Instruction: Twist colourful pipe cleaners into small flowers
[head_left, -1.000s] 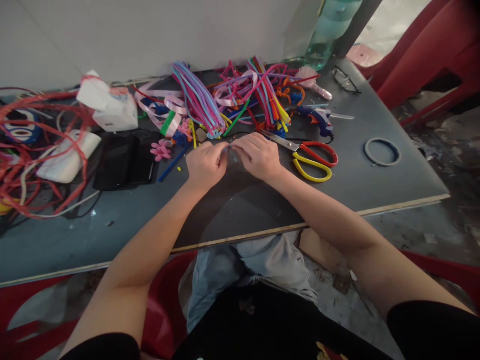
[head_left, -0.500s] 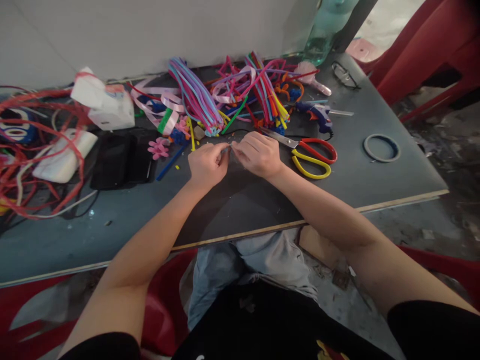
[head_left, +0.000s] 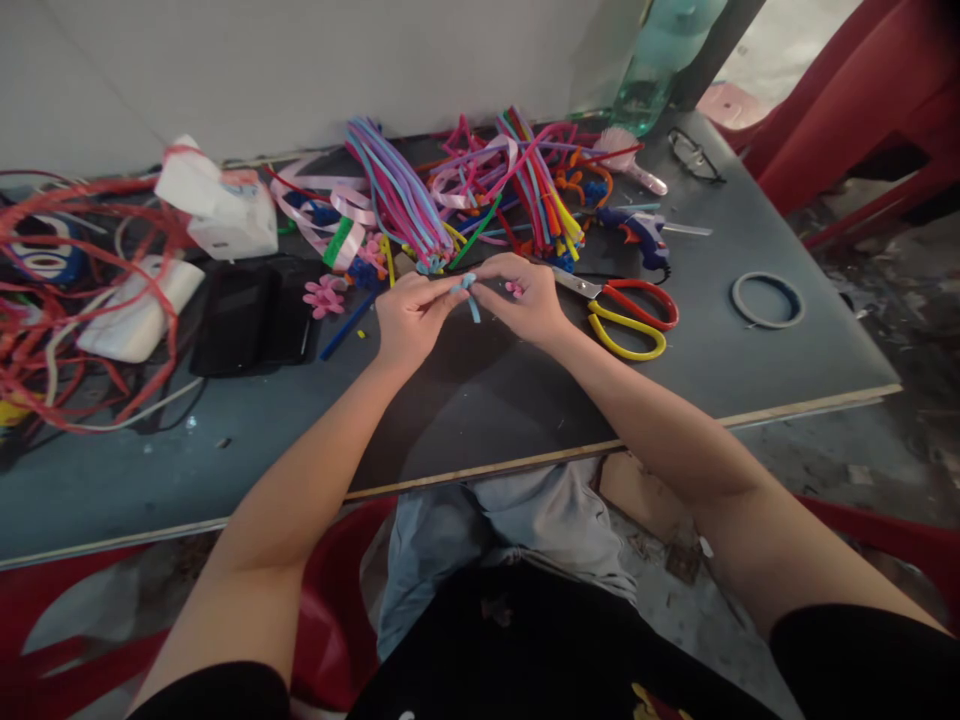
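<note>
Between the fingertips of both hands is a short light blue pipe cleaner (head_left: 475, 308), bent at the top with one end hanging down. My left hand (head_left: 411, 312) pinches it from the left, fingers closed. My right hand (head_left: 525, 300) grips it from the other side, and a small pink piece (head_left: 514, 288) shows among its curled fingers. Just beyond the hands lies a bundle of pink, purple and blue pipe cleaners (head_left: 401, 185). Scissors (head_left: 626, 315) with one red and one yellow handle rest right of my right hand. A pink pipe-cleaner flower (head_left: 324, 297) lies to the left.
A second bundle of pipe cleaners (head_left: 540, 185) and a blue glue gun (head_left: 636, 230) lie at the back right. A grey ring (head_left: 766, 300) sits farther right. On the left are a black phone (head_left: 229, 320), a white power bank (head_left: 142, 315) and tangled red cord (head_left: 90, 190).
My fingers have shifted on the light blue pipe cleaner, which now shows above and below the fingertips. The pink piece in my right hand has come into sight.
</note>
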